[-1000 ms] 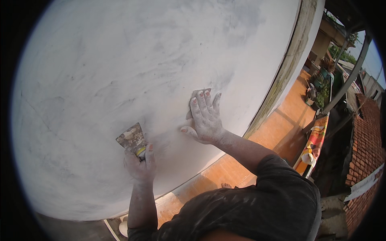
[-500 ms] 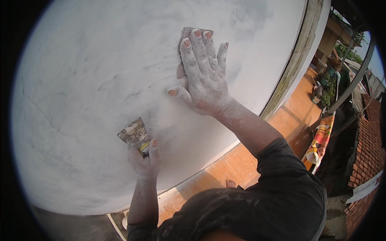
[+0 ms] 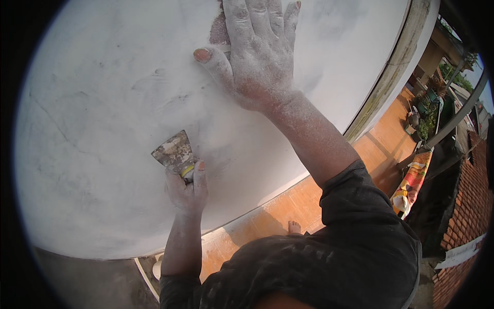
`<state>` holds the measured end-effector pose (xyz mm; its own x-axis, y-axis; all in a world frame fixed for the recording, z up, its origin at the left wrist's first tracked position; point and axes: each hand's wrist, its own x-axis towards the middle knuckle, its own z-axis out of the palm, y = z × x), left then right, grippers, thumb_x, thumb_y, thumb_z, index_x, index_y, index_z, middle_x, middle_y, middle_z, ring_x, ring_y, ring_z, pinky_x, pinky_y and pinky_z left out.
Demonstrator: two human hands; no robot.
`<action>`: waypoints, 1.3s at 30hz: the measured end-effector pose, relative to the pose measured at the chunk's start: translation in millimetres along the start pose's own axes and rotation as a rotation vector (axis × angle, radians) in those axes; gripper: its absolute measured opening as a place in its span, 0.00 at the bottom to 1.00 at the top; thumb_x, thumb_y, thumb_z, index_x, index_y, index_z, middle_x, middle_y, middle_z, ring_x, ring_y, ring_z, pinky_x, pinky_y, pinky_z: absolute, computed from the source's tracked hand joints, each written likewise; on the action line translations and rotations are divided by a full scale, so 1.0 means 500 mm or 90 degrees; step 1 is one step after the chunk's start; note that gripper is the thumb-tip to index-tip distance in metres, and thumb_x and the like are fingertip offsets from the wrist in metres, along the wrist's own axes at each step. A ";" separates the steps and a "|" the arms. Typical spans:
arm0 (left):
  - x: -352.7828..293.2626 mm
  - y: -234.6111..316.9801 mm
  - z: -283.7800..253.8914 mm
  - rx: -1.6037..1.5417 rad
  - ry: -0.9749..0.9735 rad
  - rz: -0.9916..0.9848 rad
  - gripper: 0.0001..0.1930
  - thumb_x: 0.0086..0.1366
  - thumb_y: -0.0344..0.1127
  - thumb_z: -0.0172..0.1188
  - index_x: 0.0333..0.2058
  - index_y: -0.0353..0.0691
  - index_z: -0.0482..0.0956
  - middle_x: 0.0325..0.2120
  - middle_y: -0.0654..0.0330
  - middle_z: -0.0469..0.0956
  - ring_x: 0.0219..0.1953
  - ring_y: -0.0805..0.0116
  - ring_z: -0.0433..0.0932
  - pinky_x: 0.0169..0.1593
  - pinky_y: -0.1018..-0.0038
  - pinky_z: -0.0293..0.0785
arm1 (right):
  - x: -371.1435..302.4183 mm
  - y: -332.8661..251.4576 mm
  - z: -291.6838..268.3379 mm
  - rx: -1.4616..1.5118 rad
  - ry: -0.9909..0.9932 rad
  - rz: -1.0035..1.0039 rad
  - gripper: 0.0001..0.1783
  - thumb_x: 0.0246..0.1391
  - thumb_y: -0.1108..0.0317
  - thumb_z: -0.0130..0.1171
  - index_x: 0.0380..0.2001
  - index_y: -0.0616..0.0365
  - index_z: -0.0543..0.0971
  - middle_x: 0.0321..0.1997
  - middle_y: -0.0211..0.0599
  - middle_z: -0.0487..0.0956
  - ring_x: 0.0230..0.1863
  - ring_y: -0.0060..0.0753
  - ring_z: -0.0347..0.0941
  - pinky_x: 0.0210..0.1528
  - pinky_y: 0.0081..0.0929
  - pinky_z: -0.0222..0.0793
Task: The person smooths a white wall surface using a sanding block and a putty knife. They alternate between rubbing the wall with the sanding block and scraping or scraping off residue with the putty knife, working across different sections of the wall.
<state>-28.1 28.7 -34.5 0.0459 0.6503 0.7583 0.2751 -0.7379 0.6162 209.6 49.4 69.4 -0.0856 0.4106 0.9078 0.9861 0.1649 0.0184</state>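
Where my right hand presses: high on the pale wall, palm toward it, fingers spread and laid out straight rather than clenched; most of their tips run past the upper edge of view, while the thumb sticks out to the left.

Sanding sheet: a rough, reddish-brown piece under that hand, held flat against the wall; only a strip of it shows, left of my index finger.

My left hand: lower and further left, well apart from the other, grasping a scraper with the thumb up beside its neck.

Scraper blade: broad, mottled grey and brown, pointing up and tilted left, with a yellow band just below; my grip hides most of the handle, and I cannot tell whether the blade touches the wall.

Wall surface: whitish with grey smudges and a thin dark line running down its left part.

White dust: coats both hands and spreads onto my forearms.

My clothes and footing: a black shirt with pale smears; one bare foot on an orange tiled floor.

Beyond the wall's right edge: a weathered strip, then potted plants, a colourful cloth and a reddish tiled roof.
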 end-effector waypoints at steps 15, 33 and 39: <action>-0.011 -0.001 -0.015 -0.005 -0.019 -0.080 0.18 0.66 0.43 0.70 0.43 0.35 0.77 0.29 0.60 0.82 0.27 0.70 0.79 0.32 0.74 0.74 | -0.069 -0.052 0.028 -0.006 0.064 -0.003 0.55 0.65 0.30 0.44 0.78 0.59 0.42 0.82 0.55 0.39 0.83 0.58 0.25 0.73 0.78 0.21; -0.011 -0.004 -0.012 0.040 0.003 -0.019 0.17 0.62 0.40 0.73 0.39 0.35 0.77 0.24 0.58 0.79 0.22 0.67 0.76 0.29 0.71 0.74 | -0.242 -0.055 0.030 -0.052 0.022 -0.110 0.46 0.72 0.37 0.35 0.75 0.68 0.50 0.80 0.63 0.47 0.82 0.62 0.33 0.77 0.66 0.21; -0.005 0.000 0.004 0.035 0.043 -0.027 0.16 0.64 0.40 0.72 0.39 0.36 0.76 0.24 0.60 0.79 0.22 0.72 0.74 0.29 0.74 0.73 | -0.157 -0.002 0.068 0.042 0.064 -0.012 0.39 0.68 0.43 0.48 0.75 0.50 0.59 0.80 0.46 0.53 0.82 0.52 0.41 0.76 0.66 0.39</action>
<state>-26.1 27.5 -36.7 -0.0318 0.6662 0.7451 0.3281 -0.6972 0.6374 210.7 47.4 -16.1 -0.0854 0.3157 0.9450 0.9727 0.2317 0.0105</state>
